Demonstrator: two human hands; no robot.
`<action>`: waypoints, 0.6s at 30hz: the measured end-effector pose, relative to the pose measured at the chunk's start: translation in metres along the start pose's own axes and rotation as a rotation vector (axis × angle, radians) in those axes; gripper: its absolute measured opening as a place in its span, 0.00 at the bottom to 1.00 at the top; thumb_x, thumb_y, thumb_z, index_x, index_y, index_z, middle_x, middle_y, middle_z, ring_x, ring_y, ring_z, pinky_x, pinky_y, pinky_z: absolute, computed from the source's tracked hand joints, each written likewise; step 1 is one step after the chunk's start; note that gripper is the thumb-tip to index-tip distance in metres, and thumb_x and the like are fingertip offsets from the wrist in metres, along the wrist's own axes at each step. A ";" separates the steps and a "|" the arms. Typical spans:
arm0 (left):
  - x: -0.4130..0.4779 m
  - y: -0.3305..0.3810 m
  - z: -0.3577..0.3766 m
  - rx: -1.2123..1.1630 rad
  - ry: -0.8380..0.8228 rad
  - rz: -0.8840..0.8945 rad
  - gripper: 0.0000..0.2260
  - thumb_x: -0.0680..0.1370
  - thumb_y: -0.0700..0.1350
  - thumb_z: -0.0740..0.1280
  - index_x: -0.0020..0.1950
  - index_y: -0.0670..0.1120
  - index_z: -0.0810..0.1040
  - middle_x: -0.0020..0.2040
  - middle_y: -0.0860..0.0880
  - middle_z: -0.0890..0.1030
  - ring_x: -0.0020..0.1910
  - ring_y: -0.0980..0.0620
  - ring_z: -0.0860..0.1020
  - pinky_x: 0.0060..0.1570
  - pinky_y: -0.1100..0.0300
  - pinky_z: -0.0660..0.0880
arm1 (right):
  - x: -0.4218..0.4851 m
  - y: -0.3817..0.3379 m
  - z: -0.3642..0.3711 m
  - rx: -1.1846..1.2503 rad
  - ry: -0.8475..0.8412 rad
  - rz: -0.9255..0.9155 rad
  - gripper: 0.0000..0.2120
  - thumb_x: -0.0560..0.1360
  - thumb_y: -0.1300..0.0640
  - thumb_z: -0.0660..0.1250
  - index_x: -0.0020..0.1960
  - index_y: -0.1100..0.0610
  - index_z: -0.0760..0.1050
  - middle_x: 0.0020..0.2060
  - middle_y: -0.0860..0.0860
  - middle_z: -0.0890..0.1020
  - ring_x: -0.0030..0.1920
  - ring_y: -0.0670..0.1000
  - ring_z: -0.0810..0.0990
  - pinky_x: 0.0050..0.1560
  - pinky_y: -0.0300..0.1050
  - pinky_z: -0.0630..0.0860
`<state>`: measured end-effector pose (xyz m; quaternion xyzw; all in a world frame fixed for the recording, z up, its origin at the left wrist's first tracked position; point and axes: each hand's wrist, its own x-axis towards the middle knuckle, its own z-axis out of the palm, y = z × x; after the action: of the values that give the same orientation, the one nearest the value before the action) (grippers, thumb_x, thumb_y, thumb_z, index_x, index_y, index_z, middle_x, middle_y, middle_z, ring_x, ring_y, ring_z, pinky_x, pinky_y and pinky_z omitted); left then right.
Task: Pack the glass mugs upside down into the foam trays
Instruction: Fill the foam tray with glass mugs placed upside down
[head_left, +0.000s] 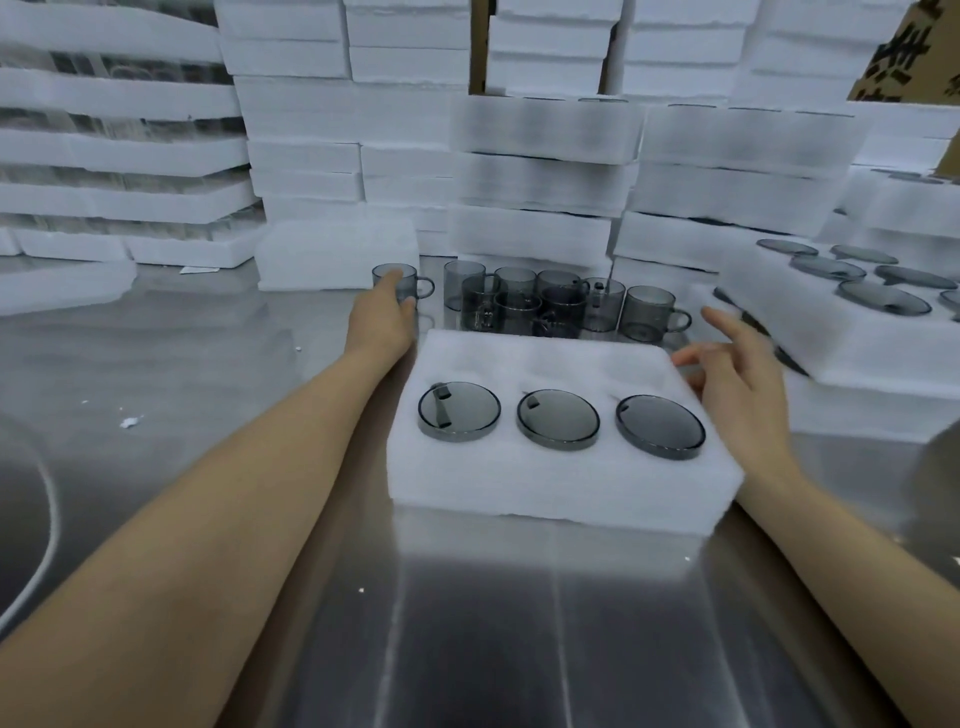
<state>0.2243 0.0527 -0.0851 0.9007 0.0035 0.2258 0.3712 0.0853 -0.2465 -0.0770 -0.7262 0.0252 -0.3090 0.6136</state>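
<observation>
A white foam tray (550, 483) lies on the steel table in front of me. Its near row holds three smoky glass mugs upside down: left (459, 411), middle (558, 419), right (660, 426). The far row of pockets looks empty. Behind the tray stands a cluster of several upright grey glass mugs (540, 304). My left hand (383, 318) reaches past the tray's far left corner and wraps round a single mug (402, 280) standing apart. My right hand (737, 364) hovers at the tray's far right corner, fingers spread and holding nothing.
Tall stacks of white foam trays (540, 176) wall off the back of the table. A filled tray of upside-down mugs (852, 312) sits on a stack at the right. A loose foam block (337, 252) lies at the back left. A cardboard box (904, 52) shows top right.
</observation>
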 end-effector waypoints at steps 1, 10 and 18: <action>0.000 0.000 0.000 -0.019 0.011 0.005 0.18 0.81 0.41 0.60 0.71 0.42 0.68 0.57 0.36 0.78 0.57 0.38 0.75 0.55 0.55 0.70 | 0.001 0.000 0.000 0.031 -0.012 0.040 0.14 0.80 0.61 0.56 0.61 0.48 0.72 0.35 0.45 0.81 0.31 0.40 0.77 0.38 0.35 0.74; -0.035 0.014 -0.019 -0.314 0.191 -0.049 0.04 0.80 0.37 0.60 0.51 0.39 0.74 0.39 0.43 0.78 0.38 0.45 0.80 0.43 0.54 0.75 | -0.007 -0.012 -0.008 0.023 -0.410 0.144 0.08 0.76 0.51 0.66 0.50 0.40 0.81 0.48 0.33 0.83 0.51 0.34 0.79 0.50 0.32 0.74; -0.091 0.033 -0.041 -0.586 0.267 0.021 0.03 0.81 0.41 0.61 0.52 0.44 0.73 0.36 0.49 0.74 0.28 0.63 0.73 0.36 0.74 0.68 | -0.023 -0.025 -0.014 0.180 -0.494 0.289 0.18 0.76 0.61 0.66 0.63 0.46 0.75 0.57 0.45 0.80 0.51 0.42 0.83 0.42 0.32 0.77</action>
<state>0.1204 0.0408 -0.0744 0.7179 -0.0221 0.3372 0.6087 0.0510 -0.2431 -0.0628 -0.7109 -0.0492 -0.0334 0.7008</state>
